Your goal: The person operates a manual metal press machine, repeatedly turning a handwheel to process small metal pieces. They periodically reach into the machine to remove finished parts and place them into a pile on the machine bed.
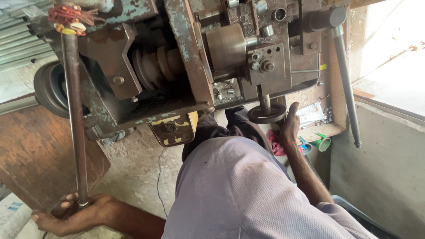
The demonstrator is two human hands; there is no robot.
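A heavy old machine (pixel 186 57) with chipped blue-green paint fills the upper view. At the lower left, my left hand (pixel 71 214) is closed around the bottom end of a long steel lever bar (pixel 73 110) that rises to the machine's top left. My right hand (pixel 290 124) rests with fingers spread against a dark round handwheel (pixel 266 114) under a short vertical shaft at the machine's underside. My grey-shirted body (pixel 239 190) is in the foreground.
A second long lever (pixel 347 84) hangs down at the right. Small metal parts lie on a wooden shelf (pixel 321 128), with a green cup (pixel 324 142) and red cloth (pixel 274 144) below. A dark belt pulley (pixel 51 88) sits at the left, above a rusty sheet (pixel 40 155).
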